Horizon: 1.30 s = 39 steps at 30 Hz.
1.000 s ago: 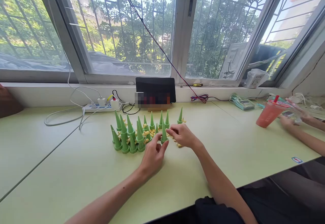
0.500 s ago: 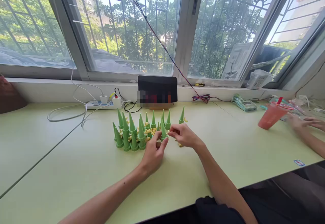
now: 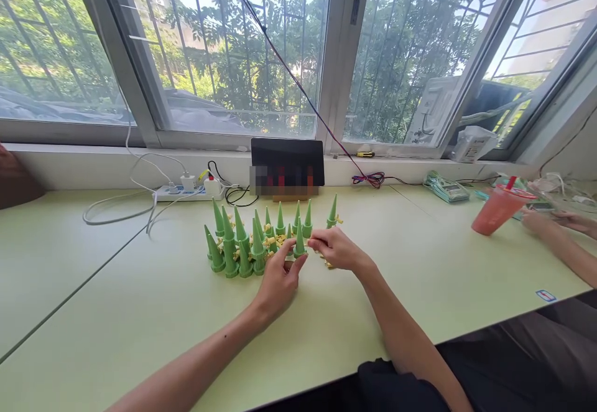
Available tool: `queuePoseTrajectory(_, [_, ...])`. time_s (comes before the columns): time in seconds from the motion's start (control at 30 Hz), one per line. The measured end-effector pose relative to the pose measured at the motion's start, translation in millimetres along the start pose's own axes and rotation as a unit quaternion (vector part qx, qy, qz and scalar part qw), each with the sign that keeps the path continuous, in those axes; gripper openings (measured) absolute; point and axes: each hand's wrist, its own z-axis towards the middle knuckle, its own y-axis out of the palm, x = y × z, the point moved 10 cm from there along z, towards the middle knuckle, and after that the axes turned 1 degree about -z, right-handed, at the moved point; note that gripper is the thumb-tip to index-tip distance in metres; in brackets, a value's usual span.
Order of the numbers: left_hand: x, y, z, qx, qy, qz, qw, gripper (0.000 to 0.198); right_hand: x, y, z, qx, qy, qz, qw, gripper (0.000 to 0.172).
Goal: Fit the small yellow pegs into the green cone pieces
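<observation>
My left hand (image 3: 280, 278) grips a green cone (image 3: 300, 244) near its base, between thumb and fingers, with the tip pointing up. Just right of that cone, my right hand (image 3: 340, 249) is closed in a pinch; what its fingertips hold, if anything, is too small to make out. To the left of my hands stand several more green cones (image 3: 258, 244), upright, some stacked on others. Small yellow pieces (image 3: 280, 238) lie among them, and a few more yellow pieces (image 3: 330, 266) lie partly hidden below my right hand. One lone cone (image 3: 332, 211) stands behind it.
A dark-screened device (image 3: 286, 160) stands by the window wall, with a power strip (image 3: 189, 193) and cables to its left. On the right are a red drink cup (image 3: 499, 210), plastic packets (image 3: 446, 189) and another person's hands (image 3: 543, 222).
Both hands stay together around the same cone, with only slight finger movement. The whole view has shifted a little.
</observation>
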Motion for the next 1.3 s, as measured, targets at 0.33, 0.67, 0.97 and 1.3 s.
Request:
queuePoseTrajectory(0.33, [-1.2,2.1,-1.9,-0.009,-0.016,-0.011,1.0,0.039,2.0,3.7,0.4,-0.015,0.007,-0.023,1.0,0.039])
queuePoseTrajectory(0.67, [5.4,1.7,-2.6,-0.007,0.002,0.027,1.0,0.034,-2.4,-3.8,-1.0,0.02,0.002,0.011,1.0,0.022])
queuePoseTrajectory(0.97, [4.9,-0.1,-2.2,0.002,-0.017,-0.038,0.999,0.038,-3.7,-3.4,-0.8,0.021,-0.001,0.046,0.999,0.012])
queuePoseTrajectory(1.3, [5.7,1.6,-2.8,-0.004,-0.02,-0.064,0.998,0.037,-7.2,-5.1,-1.1,0.019,0.001,0.075,0.997,0.013])
